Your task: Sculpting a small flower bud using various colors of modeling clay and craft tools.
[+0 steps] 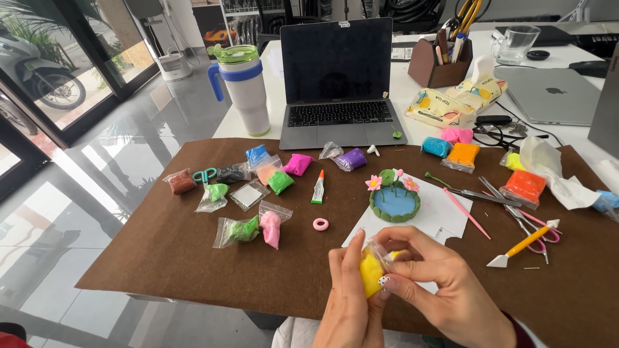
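A small clear bag of yellow clay [373, 269] is held between both hands near the front edge of the brown mat [161, 258]. My left hand [348, 303] grips it from the left. My right hand [438, 283] pinches the bag's top with thumb and fingers. Just beyond the hands stands a small round clay pond [394, 203], blue inside with a green rim, pink flowers and a lily pad, on white paper [445, 216].
Several bagged clay lumps [245, 229] lie left on the mat, with a glue tube [318, 188] and a pink ring [320, 224]. Sculpting tools and scissors [522, 219] lie right. Behind are a laptop [338, 84], a tumbler [242, 87] and a tissue pack [451, 103].
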